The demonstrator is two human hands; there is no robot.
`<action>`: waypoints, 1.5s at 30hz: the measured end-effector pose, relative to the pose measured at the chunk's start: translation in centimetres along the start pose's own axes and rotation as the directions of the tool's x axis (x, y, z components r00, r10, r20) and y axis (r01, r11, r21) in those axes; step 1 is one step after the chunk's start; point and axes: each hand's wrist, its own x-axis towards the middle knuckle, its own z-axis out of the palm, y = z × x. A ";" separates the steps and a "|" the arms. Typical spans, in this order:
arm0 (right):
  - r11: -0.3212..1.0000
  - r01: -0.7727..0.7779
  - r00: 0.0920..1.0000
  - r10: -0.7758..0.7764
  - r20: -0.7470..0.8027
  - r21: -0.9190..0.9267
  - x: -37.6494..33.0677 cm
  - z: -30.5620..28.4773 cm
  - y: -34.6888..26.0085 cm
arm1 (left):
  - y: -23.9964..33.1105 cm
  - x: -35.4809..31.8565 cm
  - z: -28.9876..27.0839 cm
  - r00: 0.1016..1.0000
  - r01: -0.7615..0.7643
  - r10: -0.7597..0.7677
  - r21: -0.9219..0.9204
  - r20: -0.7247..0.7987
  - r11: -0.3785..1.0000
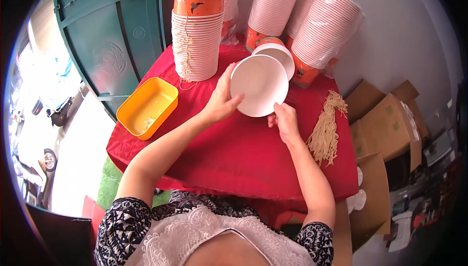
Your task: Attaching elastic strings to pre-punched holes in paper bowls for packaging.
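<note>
I hold a round white paper bowl (258,84) tilted up over a red-covered table (234,154), its inside facing me. My left hand (222,101) grips its left rim, thumb along the lower edge. My right hand (284,121) pinches the bowl's lower right rim. Right behind it lies a second bowl (282,54), white inside with an orange outside. A bundle of tan strings (325,132) lies on the cloth just right of my right hand.
A stack of white-rimmed orange bowls (196,37) stands at the back left, with strings hanging from it. More wrapped bowl stacks (317,22) lean at the back right. A yellow tray (147,106) sits on the table's left edge. Cardboard boxes (385,124) stand to the right.
</note>
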 end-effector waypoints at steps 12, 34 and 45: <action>0.899 0.065 0.998 -0.064 0.017 -0.432 -7.1 -5.3 -4.3 | 2.9 2.1 -7.9 0.907 0.414 -0.340 0.385 -0.247 0.825; -0.150 0.505 0.806 -0.271 0.526 -0.850 -9.0 -9.9 -2.9 | 8.6 -3.3 -6.9 0.894 -0.168 0.348 0.508 -0.282 0.845; 0.098 0.555 0.757 -0.470 0.453 -0.826 -8.5 -7.3 -2.6 | 10.6 -8.2 -5.9 0.925 -0.190 0.289 0.357 -0.248 0.915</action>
